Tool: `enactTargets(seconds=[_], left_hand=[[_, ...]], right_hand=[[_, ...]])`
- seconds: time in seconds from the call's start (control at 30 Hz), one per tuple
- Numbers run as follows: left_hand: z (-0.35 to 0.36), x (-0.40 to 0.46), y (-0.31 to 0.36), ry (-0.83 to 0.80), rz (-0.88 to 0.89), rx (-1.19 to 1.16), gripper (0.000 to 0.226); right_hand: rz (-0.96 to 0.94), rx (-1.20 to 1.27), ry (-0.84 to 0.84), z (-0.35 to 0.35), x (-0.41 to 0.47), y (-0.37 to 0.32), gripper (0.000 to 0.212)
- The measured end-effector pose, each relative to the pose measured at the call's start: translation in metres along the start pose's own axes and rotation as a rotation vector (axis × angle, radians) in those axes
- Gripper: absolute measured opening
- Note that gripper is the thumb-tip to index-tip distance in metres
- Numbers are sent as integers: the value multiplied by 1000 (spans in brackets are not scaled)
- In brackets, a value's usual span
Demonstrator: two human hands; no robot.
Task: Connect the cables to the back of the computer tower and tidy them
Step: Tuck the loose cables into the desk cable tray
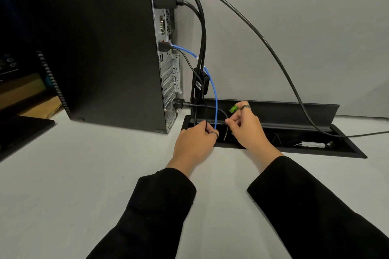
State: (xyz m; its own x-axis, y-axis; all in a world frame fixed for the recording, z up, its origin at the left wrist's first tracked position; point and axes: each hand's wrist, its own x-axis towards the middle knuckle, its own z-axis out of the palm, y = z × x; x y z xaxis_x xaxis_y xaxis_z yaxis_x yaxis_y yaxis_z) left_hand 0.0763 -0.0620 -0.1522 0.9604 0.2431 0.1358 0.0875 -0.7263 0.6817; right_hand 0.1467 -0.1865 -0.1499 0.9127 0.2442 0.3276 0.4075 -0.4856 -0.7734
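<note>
Two hands at the rim of the desk cable well (355,151), just right of the computer tower (113,48). Head view only.

Left hand (194,143): fingers curled round a thin black cable (206,111) where it drops toward the well; blue network cable (215,94) running down right beside the knuckles, touching or nearly so, cannot tell which. Ring on one finger.

Right hand (248,126): fingertips pinching a short black cable end (225,130), loose tip hanging down into the well. Small green piece (233,108) nipped higher up between finger and thumb; probably a tie or clip, too small to say. Ring on index finger.

Tower back panel: several black plugs seated near the top, one USB plug and the blue cable mid-panel, power plug (179,103) at the bottom. Thick black cable (273,52) arcing from the top, over the well's raised lid (294,109), out along the desk (84,174) to the right.

Key relation: bundle hanging vertically, long axis up-down, from the ports straight into the well, between the two hands. Left hand nearer the bundle, already on it; right hand just beside, carrying the green piece. Judgement: plugging largely done, tidying in hand; next likely the green piece wrapped across the vertical run, with the left hand gathering strands.
</note>
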Motion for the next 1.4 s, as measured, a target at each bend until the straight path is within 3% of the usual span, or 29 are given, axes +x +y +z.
enactTargets(seconds=[0.3,0.43,0.5,0.63,0.83,1.0,1.4], left_hand=[[1,0,3,30,34,44,8],[2,3,-1,84,29,-15,6],[2,4,-3,137,16,-100,7],[1,5,-6,271,1,-211,10],[1,8,-8,185,9,-48,32],[2,11,-8,157,7,65,45],[-2,16,-13,105,-12,-3,54]], right_hand=[[-2,21,-301,4,-1,1,30],[52,78,-310,7,3,4,40],[44,81,-325,6,2,5,34],[-18,26,-256,7,-1,3,27],[-9,111,-118,6,-4,-3,26],[-108,246,84,7,-9,-15,8],[-207,170,33,15,-14,-17,13]])
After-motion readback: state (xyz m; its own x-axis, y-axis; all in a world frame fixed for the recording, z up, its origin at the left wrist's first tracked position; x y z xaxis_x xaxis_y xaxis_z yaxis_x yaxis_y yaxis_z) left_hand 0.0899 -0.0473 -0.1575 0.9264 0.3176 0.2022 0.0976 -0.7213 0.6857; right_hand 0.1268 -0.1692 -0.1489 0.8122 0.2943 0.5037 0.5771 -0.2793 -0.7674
